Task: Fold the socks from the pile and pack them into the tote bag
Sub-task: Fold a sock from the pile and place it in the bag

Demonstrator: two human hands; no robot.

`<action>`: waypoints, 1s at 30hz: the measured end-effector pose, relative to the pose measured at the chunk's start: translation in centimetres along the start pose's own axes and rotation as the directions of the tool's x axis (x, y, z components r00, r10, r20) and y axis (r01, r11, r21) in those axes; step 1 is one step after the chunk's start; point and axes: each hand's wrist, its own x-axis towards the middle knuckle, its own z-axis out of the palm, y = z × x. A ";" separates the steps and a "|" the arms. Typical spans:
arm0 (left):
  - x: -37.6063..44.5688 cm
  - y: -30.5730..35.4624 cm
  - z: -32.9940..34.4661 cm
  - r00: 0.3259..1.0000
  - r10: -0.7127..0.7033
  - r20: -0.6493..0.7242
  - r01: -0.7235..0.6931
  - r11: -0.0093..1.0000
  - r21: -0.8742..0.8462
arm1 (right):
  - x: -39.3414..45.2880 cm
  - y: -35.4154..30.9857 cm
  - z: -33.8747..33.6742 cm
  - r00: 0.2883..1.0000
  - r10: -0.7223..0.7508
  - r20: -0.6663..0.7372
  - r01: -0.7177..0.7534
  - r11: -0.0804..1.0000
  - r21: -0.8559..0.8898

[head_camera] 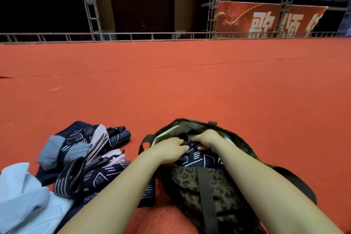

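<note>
A leopard-print tote bag (207, 188) lies open on the red carpet in front of me. Both my hands are at its mouth. My left hand (169, 149) and my right hand (206, 138) grip a folded dark sock with white line patterns (197, 159) that sits partly inside the bag. My fingers are curled into the fabric. To the left lies the sock pile (85, 156), a heap of dark patterned, grey-blue and pale socks. How deep the sock reaches into the bag is hidden by my hands.
A light blue garment (24, 197) lies at the lower left beside the pile. Red carpet (190, 85) stretches ahead to a metal rail (171, 35). Behind it stand truss towers, a dark door and a red banner (266, 19).
</note>
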 end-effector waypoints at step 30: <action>0.7 -3.9 -2.5 0.893 0.142 -0.427 -0.061 0.978 0.198 | 2.3 1.6 0.4 0.810 -0.407 0.423 0.571 0.379 -0.728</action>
